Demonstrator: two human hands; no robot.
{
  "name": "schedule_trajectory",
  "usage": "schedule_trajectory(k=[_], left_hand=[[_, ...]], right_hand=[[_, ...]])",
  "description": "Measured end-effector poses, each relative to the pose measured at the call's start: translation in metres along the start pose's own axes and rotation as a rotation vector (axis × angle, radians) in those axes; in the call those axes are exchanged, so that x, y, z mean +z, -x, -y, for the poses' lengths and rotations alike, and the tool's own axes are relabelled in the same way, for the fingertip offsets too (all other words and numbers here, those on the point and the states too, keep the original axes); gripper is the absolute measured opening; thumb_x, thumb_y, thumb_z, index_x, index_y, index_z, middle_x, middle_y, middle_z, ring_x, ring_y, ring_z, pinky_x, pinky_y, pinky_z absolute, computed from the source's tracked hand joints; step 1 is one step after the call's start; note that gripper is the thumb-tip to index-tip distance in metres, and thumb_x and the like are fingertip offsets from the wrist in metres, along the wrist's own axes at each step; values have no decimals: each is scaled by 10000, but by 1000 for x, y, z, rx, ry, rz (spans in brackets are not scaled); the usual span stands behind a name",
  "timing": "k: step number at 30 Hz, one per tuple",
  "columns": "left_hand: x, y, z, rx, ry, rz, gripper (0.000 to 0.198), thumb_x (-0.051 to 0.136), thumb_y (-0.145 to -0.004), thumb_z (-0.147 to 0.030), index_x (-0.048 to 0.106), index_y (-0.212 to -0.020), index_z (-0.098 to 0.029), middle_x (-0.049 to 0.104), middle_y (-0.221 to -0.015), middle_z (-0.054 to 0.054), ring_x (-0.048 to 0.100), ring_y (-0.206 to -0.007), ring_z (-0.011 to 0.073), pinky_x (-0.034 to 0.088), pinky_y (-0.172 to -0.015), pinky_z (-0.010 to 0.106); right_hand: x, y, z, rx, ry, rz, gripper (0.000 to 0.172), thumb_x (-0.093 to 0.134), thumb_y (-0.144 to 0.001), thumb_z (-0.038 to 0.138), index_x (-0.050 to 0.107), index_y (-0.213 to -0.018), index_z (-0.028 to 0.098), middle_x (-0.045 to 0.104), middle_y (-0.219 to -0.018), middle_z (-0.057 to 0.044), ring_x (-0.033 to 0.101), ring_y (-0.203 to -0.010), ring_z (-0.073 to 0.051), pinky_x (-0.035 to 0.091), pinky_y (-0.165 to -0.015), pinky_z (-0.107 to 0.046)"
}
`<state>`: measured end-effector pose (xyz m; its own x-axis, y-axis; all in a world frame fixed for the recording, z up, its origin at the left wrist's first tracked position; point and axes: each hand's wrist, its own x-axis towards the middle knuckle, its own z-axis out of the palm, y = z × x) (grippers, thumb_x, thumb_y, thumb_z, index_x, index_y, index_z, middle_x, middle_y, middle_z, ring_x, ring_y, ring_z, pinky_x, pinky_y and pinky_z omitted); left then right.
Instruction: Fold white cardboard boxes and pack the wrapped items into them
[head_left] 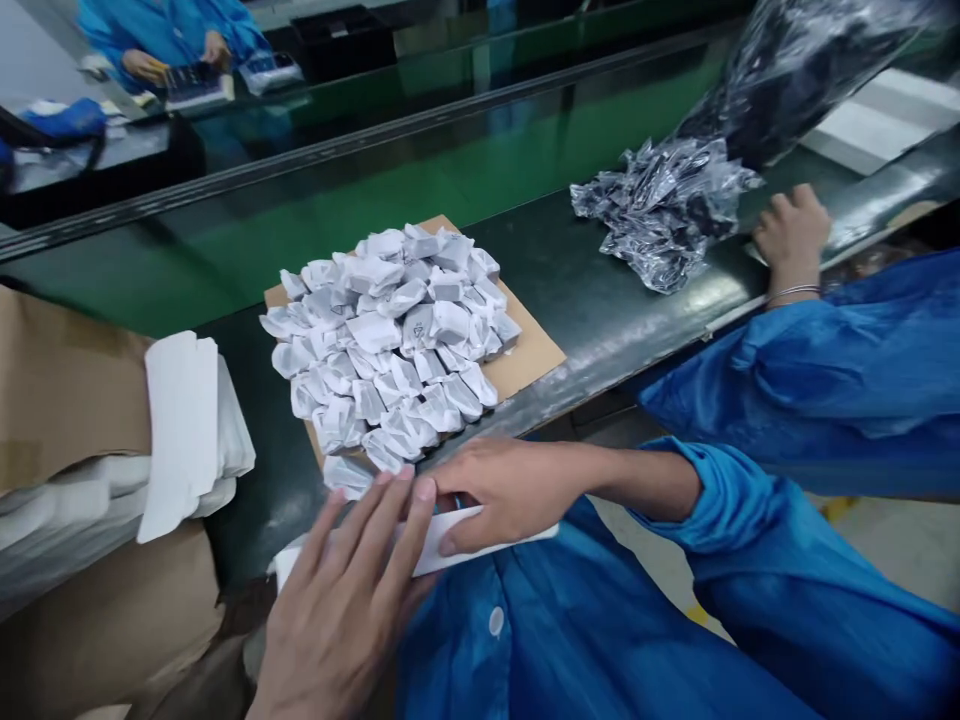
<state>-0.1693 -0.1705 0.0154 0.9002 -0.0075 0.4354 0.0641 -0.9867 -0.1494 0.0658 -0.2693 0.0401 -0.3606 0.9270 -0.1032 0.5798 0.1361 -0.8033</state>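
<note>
A long white piece (pixel 442 545), flat and narrow, lies across the near edge of the work surface against the blue coat. My right hand (pixel 510 495) is closed on it, thumb on top and the other fingers curled behind. Over its left part rests my left hand (pixel 349 580), palm down with the fingers stretched out and slightly apart. Just beyond my fingertips, many small grey pieces wrapped in white paper (pixel 397 330) sit in packed rows on a brown cardboard sheet (pixel 529 350). One wrapped piece (pixel 349 475) is close to my left fingertips.
At the left, white strips (pixel 184 430) stack beside an open cardboard box (pixel 67 390). Crumpled clear plastic (pixel 667 210) lies at the right, near another person's hand (pixel 795 235). A person in blue (pixel 176 40) works beyond the green partition (pixel 300 250).
</note>
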Motion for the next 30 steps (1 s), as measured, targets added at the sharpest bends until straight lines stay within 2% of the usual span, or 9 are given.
schedule_trajectory(k=[1,3,6,9,12,17,21,25,30], left_hand=[[0,0,0,48,-37,53,629,625,-934,-327,418,-1490,-116,688,-1235,148,660,-1068,258,436,-1021,384],[5,4,5,13,-112,75,571,594,-955,-315,449,-1462,-96,739,-1083,125,686,-894,219,467,-823,317],[18,7,25,-192,-219,34,642,649,-915,-355,427,-1479,-143,743,-1050,116,678,-782,229,436,-658,316],[34,-4,55,-420,-186,41,644,602,-921,-461,427,-1476,-187,711,-1160,141,689,-905,298,460,-665,351],[49,-26,81,-545,-52,209,682,488,-946,-546,417,-1478,-125,639,-1291,202,628,-1137,370,511,-821,426],[60,-55,88,-481,60,359,813,515,-935,-539,230,-1566,-112,466,-1483,243,496,-1313,414,449,-1029,552],[60,-74,78,-325,108,417,565,430,-996,-386,318,-1545,-308,386,-1554,153,463,-1361,378,473,-1017,545],[63,-83,82,-272,169,477,467,389,-988,-249,513,-1425,-357,425,-1480,137,510,-1302,365,504,-966,543],[59,-74,88,-286,234,346,422,387,-996,-304,573,-1373,-343,415,-1432,141,532,-1257,358,524,-941,528]], right_hand=[[-5,1,-1,16,-18,-52,324,639,-925,362,679,-1159,141,743,-969,-66,648,-789,-160,381,-635,-236],[-13,6,-12,165,-16,-342,305,570,-972,411,686,-1103,161,737,-965,-51,644,-814,-152,382,-665,-235],[-17,14,-43,483,162,-684,329,586,-950,474,699,-1031,175,732,-918,-49,635,-829,-175,357,-678,-256],[-12,15,-72,562,292,-620,321,679,-875,479,708,-971,174,716,-851,-38,618,-789,-179,329,-642,-259],[-8,17,-81,558,321,-623,187,654,-893,349,714,-917,174,697,-782,-12,598,-709,-148,341,-625,-249],[1,43,-84,595,546,-765,230,576,-920,272,711,-1019,114,719,-969,-140,635,-871,-250,423,-735,-333],[15,61,-101,408,774,-777,323,580,-941,302,648,-1182,98,658,-1247,-203,601,-1122,-326,476,-917,-424],[19,61,-107,347,574,-776,356,634,-926,341,602,-1227,152,673,-1226,-148,612,-1098,-292,504,-931,-433],[15,44,-97,393,224,-813,343,635,-912,287,612,-1240,189,663,-1185,-112,597,-1103,-252,476,-960,-410]])
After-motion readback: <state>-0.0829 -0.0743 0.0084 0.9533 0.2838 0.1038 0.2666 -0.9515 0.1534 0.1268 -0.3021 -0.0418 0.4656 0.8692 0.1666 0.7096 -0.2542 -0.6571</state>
